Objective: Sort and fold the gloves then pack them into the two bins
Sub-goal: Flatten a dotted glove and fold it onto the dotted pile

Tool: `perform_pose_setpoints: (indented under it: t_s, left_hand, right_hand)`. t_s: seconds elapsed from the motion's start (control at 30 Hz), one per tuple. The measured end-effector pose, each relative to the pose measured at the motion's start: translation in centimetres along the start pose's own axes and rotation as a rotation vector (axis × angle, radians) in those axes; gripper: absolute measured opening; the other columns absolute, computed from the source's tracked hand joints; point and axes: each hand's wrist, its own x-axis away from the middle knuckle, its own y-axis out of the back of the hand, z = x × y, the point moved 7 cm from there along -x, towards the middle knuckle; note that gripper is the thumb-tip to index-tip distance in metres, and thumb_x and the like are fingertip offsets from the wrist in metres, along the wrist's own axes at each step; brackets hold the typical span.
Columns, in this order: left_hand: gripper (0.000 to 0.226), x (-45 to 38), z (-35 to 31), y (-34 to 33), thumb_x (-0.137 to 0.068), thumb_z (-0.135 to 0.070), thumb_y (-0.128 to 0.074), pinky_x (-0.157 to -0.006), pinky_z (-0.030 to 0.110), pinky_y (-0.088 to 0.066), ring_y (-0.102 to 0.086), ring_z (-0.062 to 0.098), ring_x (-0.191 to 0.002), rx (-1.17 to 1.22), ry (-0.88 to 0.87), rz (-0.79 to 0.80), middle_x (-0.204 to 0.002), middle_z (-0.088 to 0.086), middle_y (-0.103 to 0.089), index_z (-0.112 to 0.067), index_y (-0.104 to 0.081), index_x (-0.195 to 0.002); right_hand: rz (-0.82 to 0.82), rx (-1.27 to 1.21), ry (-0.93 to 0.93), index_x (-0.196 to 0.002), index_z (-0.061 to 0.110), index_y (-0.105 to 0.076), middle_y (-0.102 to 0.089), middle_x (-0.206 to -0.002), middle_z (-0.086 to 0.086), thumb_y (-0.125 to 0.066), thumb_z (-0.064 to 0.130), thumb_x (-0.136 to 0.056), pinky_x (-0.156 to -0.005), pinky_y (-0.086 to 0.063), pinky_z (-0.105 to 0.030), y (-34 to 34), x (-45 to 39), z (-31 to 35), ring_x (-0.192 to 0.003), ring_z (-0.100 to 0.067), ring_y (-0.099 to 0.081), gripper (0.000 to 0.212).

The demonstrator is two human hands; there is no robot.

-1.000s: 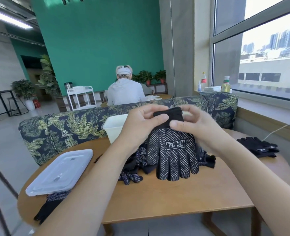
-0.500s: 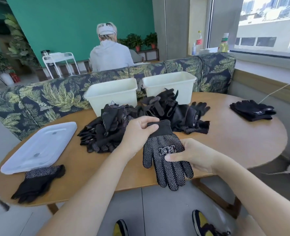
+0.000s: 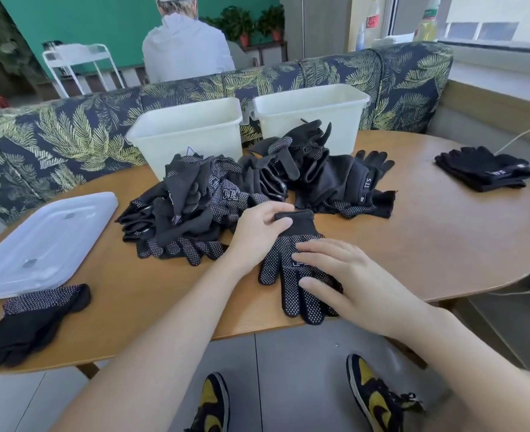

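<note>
Lowered since half a second back: dotted glove (image 3: 291, 269) now flat on the bench (image 3: 444, 232) near its front edge, fingertips just over the lip, no longer hanging clear of it. Left hand (image 3: 259, 230) pinching the cuff between thumb and fingers; right hand (image 3: 348, 275) laid flat on the glove, fingers straight, pressing across the palm and fingers. Looks like smoothing ahead of a fold, fold itself not yet made. Early in the job, by the look of it. Both bins, left bin (image 3: 189, 132) and right bin (image 3: 313, 110), at the far edge of the bench, insides hidden from this angle, so contents impossible to tell. Large unsorted pile (image 3: 245, 188) of black gloves heaped in front of the bins, dotted and plain kinds mixed, clearly the bulk of the work left. Two small sorted lots set apart: plain stack (image 3: 485, 168) at the far right of the bench, dotted stack (image 3: 36, 319) at the near left, just in front of a clear lid (image 3: 42, 241). Still to do: rest of the sorting, the folding, all the packing.
</note>
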Motion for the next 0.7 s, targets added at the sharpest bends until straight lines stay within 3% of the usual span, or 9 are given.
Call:
perform_pose_setpoints:
  t_s: [0.1, 0.2, 0.37, 0.43, 0.57, 0.7]
  left_hand:
    - [0.027, -0.1, 0.2, -0.2, -0.094, -0.006, -0.069, -0.086, 0.004, -0.045, -0.064, -0.015, -0.099, -0.010, -0.010, 0.022, -0.109, -0.015, -0.073, -0.015, -0.074, -0.119]
    - [0.026, 0.0, 0.3, -0.1, -0.094, -0.007, -0.069, -0.089, 0.008, -0.048, -0.067, -0.008, -0.103, -0.005, -0.022, 0.026, -0.111, -0.012, -0.074, -0.016, -0.074, -0.118]
    - [0.025, 0.9, -0.8, 0.7, -0.095, -0.008, -0.069, -0.087, 0.013, -0.050, -0.070, 0.001, -0.102, 0.059, -0.065, -0.010, -0.108, -0.011, -0.077, -0.017, -0.075, -0.117]
    - [0.026, 1.7, -1.7, 1.1, -0.094, -0.010, -0.070, -0.092, 0.023, -0.054, -0.071, 0.006, -0.104, 0.092, -0.094, -0.018, -0.108, -0.008, -0.077, -0.019, -0.074, -0.118]
    - [0.024, 4.3, -3.1, 1.3, -0.094, -0.008, -0.070, -0.098, 0.039, -0.056, -0.072, 0.017, -0.105, 0.179, -0.116, -0.018, -0.107, -0.003, -0.078, -0.018, -0.074, -0.116]
    - [0.024, 7.0, -4.0, 0.8, -0.094, -0.010, -0.071, -0.099, 0.041, -0.054, -0.071, 0.015, -0.105, 0.136, -0.172, -0.013, -0.109, -0.008, -0.077, -0.024, -0.075, -0.112]
  right_hand:
    - [0.170, 0.092, 0.053, -0.152, 0.033, -0.047, -0.038, -0.159, 0.018, -0.025, 0.066, -0.104, -0.124, -0.013, -0.023, -2.2, 1.0, 0.4, -0.152, 0.001, -0.018, 0.063]
    - [0.151, 0.151, 0.089, -0.155, 0.032, -0.042, -0.030, -0.164, 0.015, -0.023, 0.065, -0.106, -0.127, -0.007, -0.027, -2.2, 1.7, 0.4, -0.155, -0.002, -0.011, 0.062]
    - [0.016, 0.091, 0.121, -0.145, 0.024, -0.057, -0.047, -0.156, 0.010, -0.038, 0.060, -0.106, -0.125, -0.023, -0.035, -1.3, 3.1, 1.1, -0.151, -0.007, -0.030, 0.056]
    - [0.022, 0.107, 0.118, -0.144, 0.024, -0.059, -0.050, -0.154, 0.010, -0.040, 0.062, -0.105, -0.123, -0.029, -0.039, -1.5, 3.6, 1.0, -0.149, -0.008, -0.035, 0.057]
    - [-0.032, 0.127, 0.100, -0.144, 0.021, -0.058, -0.046, -0.157, 0.006, -0.043, 0.063, -0.103, -0.126, -0.024, -0.037, -1.3, 3.8, 0.8, -0.152, -0.011, -0.031, 0.060]
    - [-0.009, 0.212, 0.026, -0.149, 0.021, -0.052, -0.043, -0.159, 0.005, -0.037, 0.071, -0.101, -0.126, -0.022, -0.036, -1.7, 4.1, 0.6, -0.151, -0.011, -0.031, 0.072]
